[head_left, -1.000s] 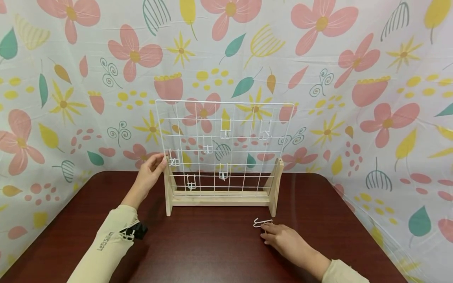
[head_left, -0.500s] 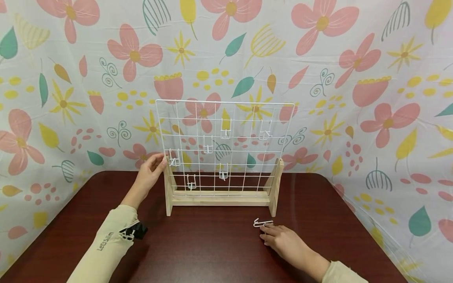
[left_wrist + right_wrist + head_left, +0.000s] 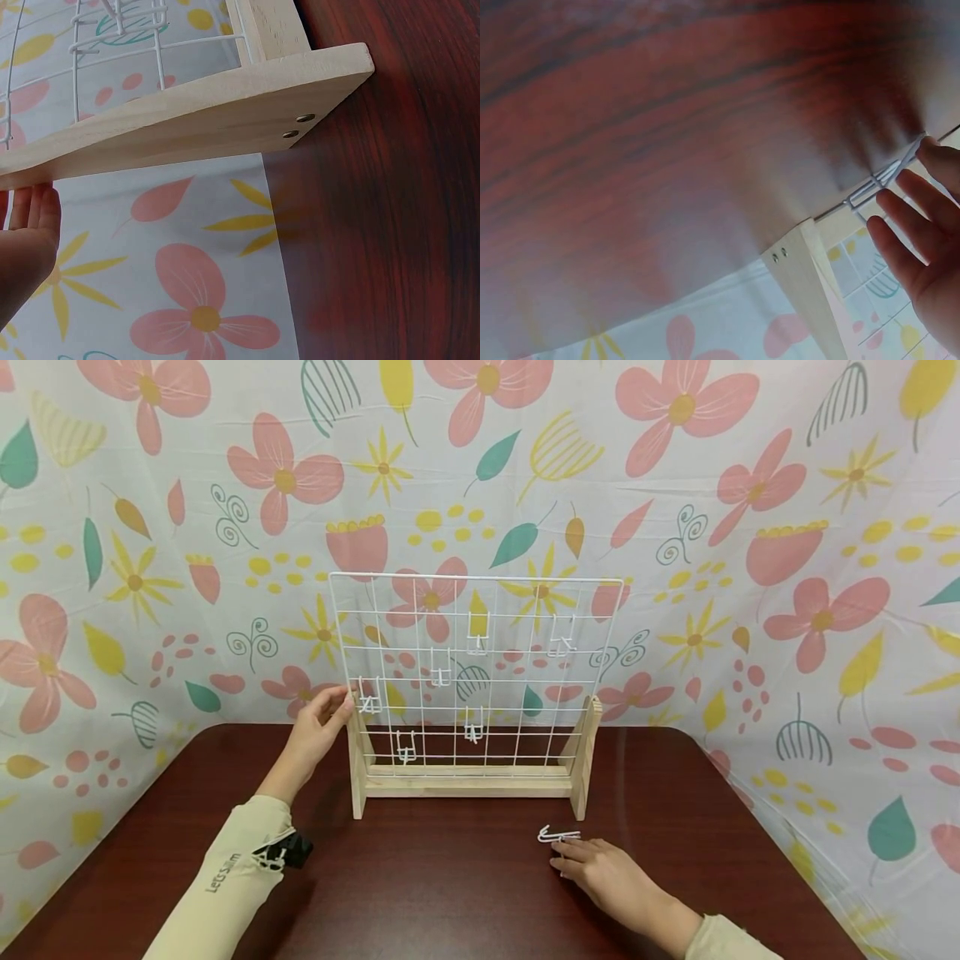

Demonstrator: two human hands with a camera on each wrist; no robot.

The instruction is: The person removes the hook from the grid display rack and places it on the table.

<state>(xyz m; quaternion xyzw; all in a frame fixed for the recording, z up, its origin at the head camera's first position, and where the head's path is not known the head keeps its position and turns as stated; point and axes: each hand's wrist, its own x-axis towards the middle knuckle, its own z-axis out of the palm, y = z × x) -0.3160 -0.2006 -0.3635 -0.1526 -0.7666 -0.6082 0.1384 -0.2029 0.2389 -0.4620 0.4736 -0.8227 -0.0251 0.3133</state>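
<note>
A white wire grid panel [image 3: 510, 664] stands upright in a pale wooden stand [image 3: 468, 787]. Several white wire hooks hang on the grid, among them one hook [image 3: 477, 635] near the upper middle and another hook [image 3: 370, 695] at the left edge. My left hand [image 3: 313, 733] holds the top of the stand's left upright [image 3: 187, 124], fingertips against its outer face. Low over the table, my right hand [image 3: 611, 877] pinches a loose white wire hook [image 3: 874, 185] between thumb and fingers. The hand hides part of that hook in the head view.
The dark red-brown wooden table [image 3: 420, 877] lies under everything, with rounded far corners. Behind it hangs a floral cloth [image 3: 675, 477]. The stand's right upright [image 3: 587, 760] is just beyond the right hand.
The loose hook in the right hand has tipped slightly, its bent end now a little lower. The right hand has barely shifted; the left hand and the stand stay where they were.
</note>
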